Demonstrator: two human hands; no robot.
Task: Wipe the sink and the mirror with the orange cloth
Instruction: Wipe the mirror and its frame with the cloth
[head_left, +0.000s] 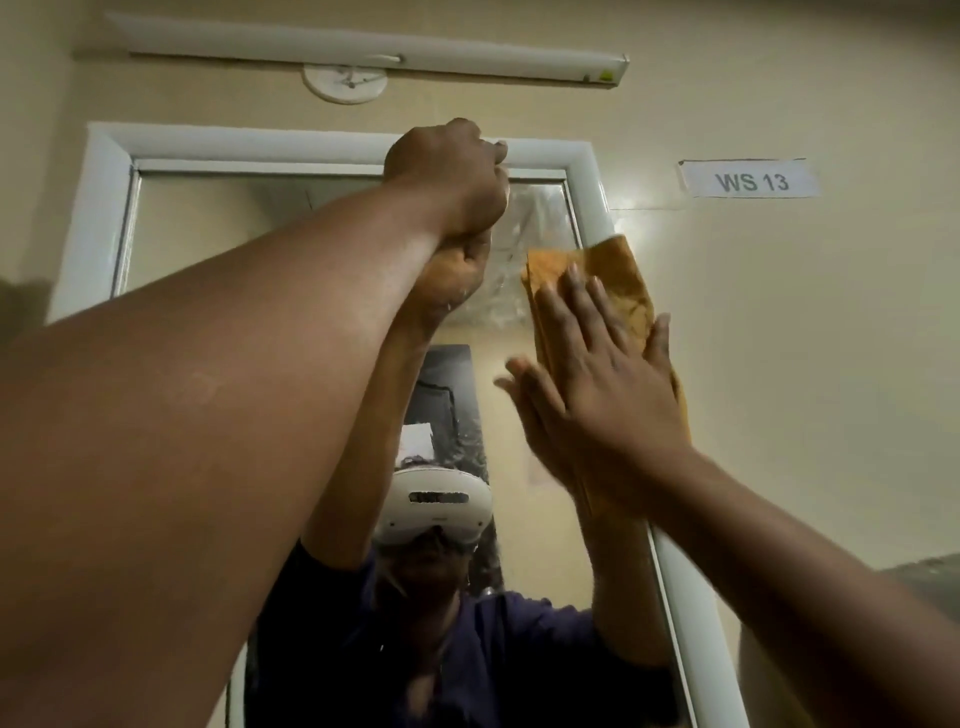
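The mirror (208, 234) hangs on the wall in a white frame (98, 208) and fills the middle of the view. My right hand (597, 384) lies flat with straight fingers and presses the folded orange cloth (618, 275) against the glass by the frame's right side. Part of the cloth overlaps that side of the frame. My left hand (452, 171) is raised to the top of the mirror, its fingers curled into a fist against the upper frame, with nothing visible in it. A smeared wet patch (514, 260) shows on the glass between the two hands. The sink is out of view.
A white tube-light fitting (374, 49) runs along the wall above the mirror, with a round white cap (345, 83) under it. A paper label reading WS 13 (748, 179) is stuck on the cream wall to the right. The glass reflects a person wearing a headset.
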